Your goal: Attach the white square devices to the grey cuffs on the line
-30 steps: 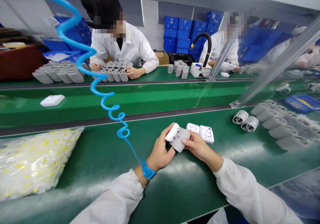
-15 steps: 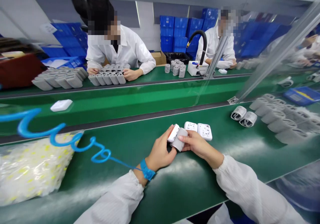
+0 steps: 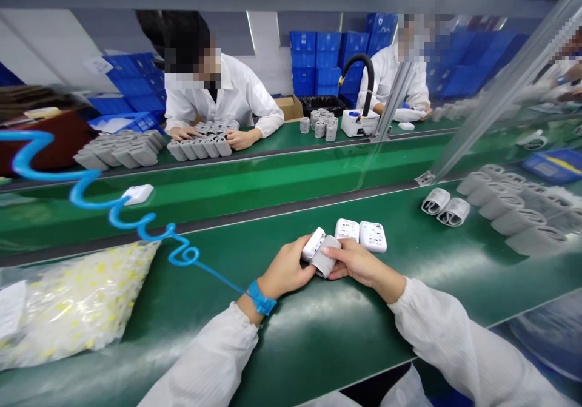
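Along the near side of the green table (image 3: 318, 340), a clear bag of yellow-dotted packing (image 3: 77, 310) lies at the left edge, and rows of grey sleeves (image 3: 513, 213) sit toward the right edge. Near the middle, two white plastic devices (image 3: 361, 235) lie side by side, face up. The left hand (image 3: 284, 269) and right hand (image 3: 359, 264) meet just in front of them, resting close over the table. The left fingers (image 3: 297, 252) curl around a white device (image 3: 313, 244), and the right fingers (image 3: 341, 252) wrap a grey sleeve (image 3: 325, 261), the two pressed together; whether the device sits inside is hidden. A blue wrist strap (image 3: 261, 298) circles the left wrist, its coiled blue cord (image 3: 136, 228) running off leftward.
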Demonstrator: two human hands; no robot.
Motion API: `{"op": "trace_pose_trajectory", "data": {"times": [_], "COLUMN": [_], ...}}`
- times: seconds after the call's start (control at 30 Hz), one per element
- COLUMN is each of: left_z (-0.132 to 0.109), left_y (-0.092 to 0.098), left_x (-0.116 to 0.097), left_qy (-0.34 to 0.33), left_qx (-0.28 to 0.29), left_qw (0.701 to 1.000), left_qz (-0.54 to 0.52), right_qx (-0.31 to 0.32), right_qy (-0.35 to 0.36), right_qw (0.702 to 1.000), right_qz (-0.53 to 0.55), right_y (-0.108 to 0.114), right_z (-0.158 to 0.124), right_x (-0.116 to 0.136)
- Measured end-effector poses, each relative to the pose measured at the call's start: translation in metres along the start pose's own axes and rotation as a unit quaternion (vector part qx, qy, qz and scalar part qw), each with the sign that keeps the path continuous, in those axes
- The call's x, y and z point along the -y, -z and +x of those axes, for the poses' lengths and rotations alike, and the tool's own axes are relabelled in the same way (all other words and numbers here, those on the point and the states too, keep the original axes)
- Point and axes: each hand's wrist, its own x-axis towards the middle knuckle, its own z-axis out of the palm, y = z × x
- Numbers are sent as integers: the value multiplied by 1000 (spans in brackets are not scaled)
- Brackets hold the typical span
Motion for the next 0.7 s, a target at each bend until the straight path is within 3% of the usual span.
{"op": "trace_pose_trajectory", "data": {"times": [0.1,0.2,0.27,0.37,0.43,0.53,0.7], "left_z": [2,5,7,8,7,5,2], "left_y": [0,-1,-3,-4,-4,-4,-4], "left_x": [3,5,4,-2,-8,-12,-9], "left_qy": [18,51,92,160,198,225,229], "left_qx": [-19,-71,-97,-94,-89,-95,-71], "left_qw": [1000,987,951,871,834,808,824], "left_qz": [-9,-132,-279,-455,-508,-536,-514], "right_qx": [-7,-3,-28,-76,-37,65,119], "right_qy": [6,12,56,201,272,290,259], "right_qw": [999,996,991,970,957,951,955], "right_qz": [-34,-83,-115,-113,-96,-84,-82], "right_y": [-4,0,7,17,18,12,12], "right_z": [0,-1,-2,-7,-12,-18,-20], "right_x": [-3,1,7,14,16,16,18]}}
